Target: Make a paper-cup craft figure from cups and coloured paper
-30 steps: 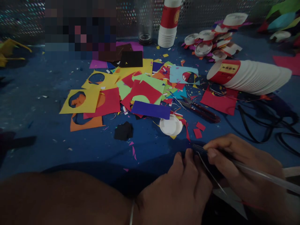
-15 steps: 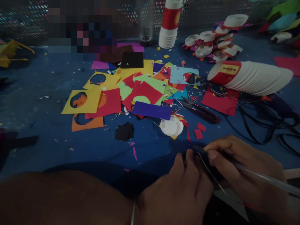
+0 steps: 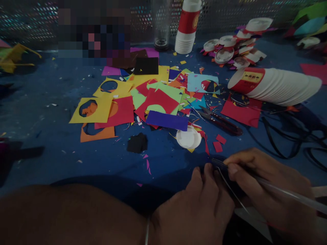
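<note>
Near the front edge of the table, my right hand (image 3: pixel 270 183) pinches a pen (image 3: pixel 293 194) with a dark grip and a clear barrel. Its tip points left, down at the dark blue surface, just beyond the fingertips of my left hand (image 3: pixel 199 204). That left hand is closed, fingers bent and pressed down together; whatever lies beneath them is hidden in shadow. A thin pale line (image 3: pixel 235 194), perhaps a string or an edge, runs between the two hands. Beyond them lie a white round paper piece (image 3: pixel 189 137) and two small red paper squares (image 3: pixel 218 147).
Coloured paper with cut-out holes (image 3: pixel 97 112) and scraps cover the middle. Thread snips (image 3: pixel 222 124) lie beside stacked paper cups (image 3: pixel 281 85) on their side. Another cup stack (image 3: pixel 187 27) stands behind, near cut cup pieces (image 3: pixel 224 54). Black cords (image 3: pixel 270 136) curl at right.
The whole view has shifted slightly, so things on the table appear a little farther right. Both hands keep nearly the same pose, with the pen still in the right.
</note>
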Demonstrator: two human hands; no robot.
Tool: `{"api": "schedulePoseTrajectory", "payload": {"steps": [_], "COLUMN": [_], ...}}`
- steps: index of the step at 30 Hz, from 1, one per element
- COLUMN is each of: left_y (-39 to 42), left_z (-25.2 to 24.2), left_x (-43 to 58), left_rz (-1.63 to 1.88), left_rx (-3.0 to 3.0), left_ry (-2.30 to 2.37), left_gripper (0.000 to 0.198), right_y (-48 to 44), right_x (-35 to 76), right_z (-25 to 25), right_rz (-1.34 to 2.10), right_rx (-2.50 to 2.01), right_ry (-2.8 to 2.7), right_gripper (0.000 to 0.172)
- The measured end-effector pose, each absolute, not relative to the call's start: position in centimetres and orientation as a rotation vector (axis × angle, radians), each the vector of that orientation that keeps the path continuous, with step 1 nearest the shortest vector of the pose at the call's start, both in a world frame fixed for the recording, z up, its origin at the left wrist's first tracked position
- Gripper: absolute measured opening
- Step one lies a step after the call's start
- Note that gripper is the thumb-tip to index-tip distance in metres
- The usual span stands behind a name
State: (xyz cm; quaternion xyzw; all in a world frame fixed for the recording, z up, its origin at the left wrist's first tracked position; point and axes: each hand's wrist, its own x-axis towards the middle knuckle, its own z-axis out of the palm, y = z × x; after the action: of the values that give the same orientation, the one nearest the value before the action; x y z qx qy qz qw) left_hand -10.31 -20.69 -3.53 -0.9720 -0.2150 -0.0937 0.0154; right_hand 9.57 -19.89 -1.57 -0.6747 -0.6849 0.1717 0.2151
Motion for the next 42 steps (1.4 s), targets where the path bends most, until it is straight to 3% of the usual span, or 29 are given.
{"api": "schedulePoseTrajectory", "payload": {"steps": [42], "left_y": [-20.83], "left_z": [-4.14], "left_x": [-10.11], "left_rz": [-0.352], "left_rx": [-2.933], "left_ry": [-0.661], "left_gripper": [0.044], "right_y": [-19.98], "right_x": [8.88], "right_z": [-1.29], "right_rz": [0.419], "right_rx": [-1.941], "right_ry": [-1.843], "right_gripper": [0.029]}}
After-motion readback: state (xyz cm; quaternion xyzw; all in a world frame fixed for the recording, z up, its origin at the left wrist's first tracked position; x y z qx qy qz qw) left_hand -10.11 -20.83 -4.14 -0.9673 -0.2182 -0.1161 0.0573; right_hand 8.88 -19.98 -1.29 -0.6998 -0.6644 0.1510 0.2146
